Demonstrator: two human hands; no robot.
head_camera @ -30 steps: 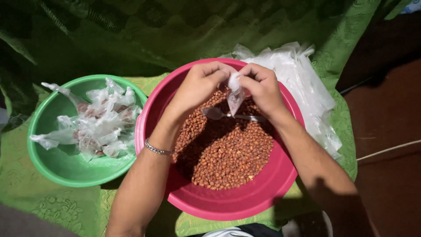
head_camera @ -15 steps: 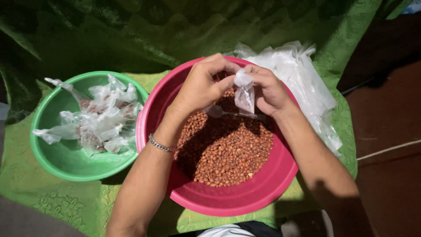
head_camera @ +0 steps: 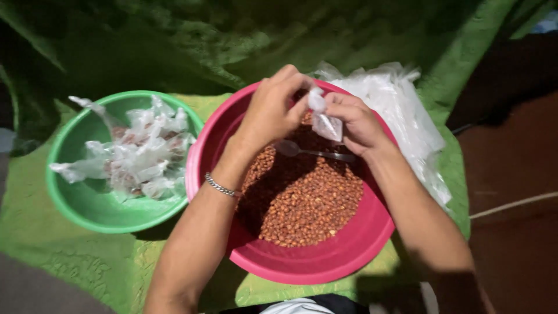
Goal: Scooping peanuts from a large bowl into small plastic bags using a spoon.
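Note:
Over the far side of a pink bowl (head_camera: 325,264) of brown peanuts (head_camera: 302,203), both my hands pinch one small clear plastic bag (head_camera: 324,119). My left hand (head_camera: 273,110) grips the bag's top from the left; a metal bracelet (head_camera: 221,186) circles that wrist. On the bag's right side are the fingers of my right hand (head_camera: 356,123). A metal spoon (head_camera: 308,151) lies on the peanuts just under the bag.
A green bowl (head_camera: 87,203) at the left holds several tied clear bags of peanuts (head_camera: 136,154). A pile of empty clear bags (head_camera: 401,116) lies right of the pink bowl. Everything rests on a green patterned cloth (head_camera: 75,256). Dark brown floor with a white cord (head_camera: 511,203) runs along the right.
The small bag hung down long between my hands half a second ago; now it is drawn up shorter and tilted to the right. The view has shifted slightly.

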